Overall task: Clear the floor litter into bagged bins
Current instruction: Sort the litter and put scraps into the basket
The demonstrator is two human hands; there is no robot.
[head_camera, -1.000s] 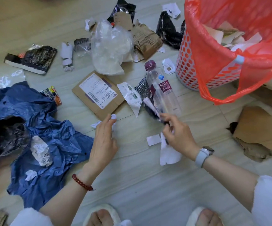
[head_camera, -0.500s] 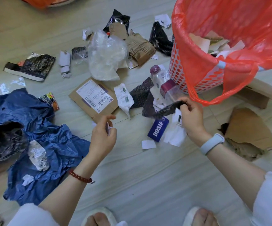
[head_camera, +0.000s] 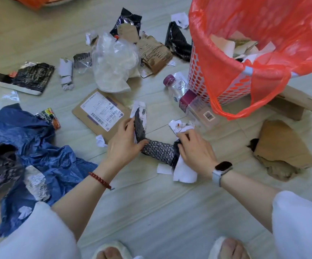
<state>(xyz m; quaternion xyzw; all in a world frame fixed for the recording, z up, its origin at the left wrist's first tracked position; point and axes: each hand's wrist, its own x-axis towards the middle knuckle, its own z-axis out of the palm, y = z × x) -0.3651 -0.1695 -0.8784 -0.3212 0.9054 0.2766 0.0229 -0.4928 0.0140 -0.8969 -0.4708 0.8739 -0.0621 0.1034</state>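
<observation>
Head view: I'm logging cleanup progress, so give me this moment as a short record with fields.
left hand: grips one end of black wrapper, plus a paper scrap
right hand: grips the wrapper's other end, with white paper
bin: red bag liner, paper and card inside
bottle: lying on floor beside bin
left of hands: blue bag, labelled card
far floor: clear bag, torn card

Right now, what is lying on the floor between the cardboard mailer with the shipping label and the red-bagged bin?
In the head view, two clear plastic bottles lie between the cardboard mailer and the red-bagged bin, with bare floor around them.
</observation>
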